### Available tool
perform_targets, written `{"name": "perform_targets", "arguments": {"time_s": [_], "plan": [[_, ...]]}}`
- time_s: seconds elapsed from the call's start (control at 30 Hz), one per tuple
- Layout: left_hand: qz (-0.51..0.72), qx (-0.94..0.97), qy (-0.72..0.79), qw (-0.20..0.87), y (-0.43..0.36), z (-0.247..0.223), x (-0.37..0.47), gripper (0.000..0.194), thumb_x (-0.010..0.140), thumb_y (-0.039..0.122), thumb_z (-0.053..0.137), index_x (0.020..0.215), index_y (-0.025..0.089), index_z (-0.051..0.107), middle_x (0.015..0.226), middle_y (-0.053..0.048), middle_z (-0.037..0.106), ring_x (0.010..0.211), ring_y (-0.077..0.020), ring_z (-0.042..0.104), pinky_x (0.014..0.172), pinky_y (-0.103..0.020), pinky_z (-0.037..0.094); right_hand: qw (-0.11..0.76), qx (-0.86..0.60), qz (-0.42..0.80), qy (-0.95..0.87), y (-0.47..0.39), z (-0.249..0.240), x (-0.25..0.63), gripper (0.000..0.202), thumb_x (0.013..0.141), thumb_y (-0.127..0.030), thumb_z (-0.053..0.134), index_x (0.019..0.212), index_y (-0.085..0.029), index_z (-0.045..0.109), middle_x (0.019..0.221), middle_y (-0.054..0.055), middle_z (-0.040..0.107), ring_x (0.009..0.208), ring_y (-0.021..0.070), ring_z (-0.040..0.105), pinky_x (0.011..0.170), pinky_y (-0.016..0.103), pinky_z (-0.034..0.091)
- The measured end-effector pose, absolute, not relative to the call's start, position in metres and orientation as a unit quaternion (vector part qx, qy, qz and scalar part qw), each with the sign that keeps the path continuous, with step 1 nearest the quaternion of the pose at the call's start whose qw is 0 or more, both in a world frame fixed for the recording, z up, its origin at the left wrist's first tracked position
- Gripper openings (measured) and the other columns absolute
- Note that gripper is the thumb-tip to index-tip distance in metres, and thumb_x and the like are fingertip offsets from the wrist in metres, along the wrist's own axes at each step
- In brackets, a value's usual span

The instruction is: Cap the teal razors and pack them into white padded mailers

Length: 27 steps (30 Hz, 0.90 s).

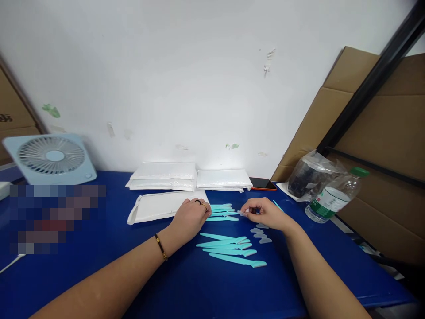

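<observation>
My left hand [192, 216] is closed over the handle ends of several turquoise razors [223, 213], beside a white padded envelope [159, 206]. My right hand [262, 212] pinches a small translucent cap [241, 213] at the blade end of these razors. Nearer to me, several more turquoise razors [232, 250] lie loosely side by side, blade ends to the right. A few translucent caps [262, 236] rest on the blue table [186, 283] just below my right hand.
Stacked white envelopes [162, 170] and a phone [263, 184] lie along the wall. A light blue fan [55, 156] stands at the left. On the right are a bottle [332, 199], a plastic-wrapped dark item [302, 177] and cardboard [381, 133].
</observation>
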<state>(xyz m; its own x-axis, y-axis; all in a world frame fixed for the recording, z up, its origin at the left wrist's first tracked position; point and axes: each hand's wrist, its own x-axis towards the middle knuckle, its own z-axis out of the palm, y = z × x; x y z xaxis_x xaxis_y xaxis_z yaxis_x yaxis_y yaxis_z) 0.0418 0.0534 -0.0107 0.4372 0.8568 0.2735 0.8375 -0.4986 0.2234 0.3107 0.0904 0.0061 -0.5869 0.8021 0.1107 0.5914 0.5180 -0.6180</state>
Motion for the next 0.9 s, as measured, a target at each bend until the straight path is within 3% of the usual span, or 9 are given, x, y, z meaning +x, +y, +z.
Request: {"name": "perform_targets", "arguments": {"time_s": [0.27,0.63,0.9], "plan": [[0.176,0.852,0.493,0.027,0.057,-0.016,0.045,0.022,0.089,0.024,0.039,0.079,0.019,0.058,0.081,-0.002,0.061,0.080,-0.0168,0.054,0.069,-0.030,0.032,0.189,-0.383,0.254,-0.868,0.088,0.004,0.297,0.019,0.080,-0.029,0.053,0.087,-0.019,0.068,0.081,0.004,0.064,0.066,0.0125,0.055,0.055,0.022,0.039],[0.179,0.848,0.499,0.029,0.062,-0.012,0.039,0.023,0.089,0.026,0.039,0.078,0.019,0.057,0.081,-0.002,0.062,0.078,-0.0163,0.055,0.069,-0.029,0.032,0.208,-0.408,0.235,-0.858,0.086,0.007,0.302,0.021,0.080,-0.033,0.053,0.085,-0.020,0.067,0.078,0.004,0.064,0.064,0.0131,0.055,0.055,0.023,0.040],[0.191,0.842,0.505,0.015,0.063,-0.016,0.045,0.018,0.088,0.027,0.043,0.091,0.021,0.060,0.092,-0.002,0.062,0.090,-0.0187,0.053,0.075,-0.031,0.034,0.218,-0.418,0.204,-0.858,0.093,0.002,0.299,0.023,0.082,-0.032,0.051,0.092,-0.021,0.067,0.089,0.005,0.066,0.073,0.0155,0.058,0.064,0.025,0.043]]}}
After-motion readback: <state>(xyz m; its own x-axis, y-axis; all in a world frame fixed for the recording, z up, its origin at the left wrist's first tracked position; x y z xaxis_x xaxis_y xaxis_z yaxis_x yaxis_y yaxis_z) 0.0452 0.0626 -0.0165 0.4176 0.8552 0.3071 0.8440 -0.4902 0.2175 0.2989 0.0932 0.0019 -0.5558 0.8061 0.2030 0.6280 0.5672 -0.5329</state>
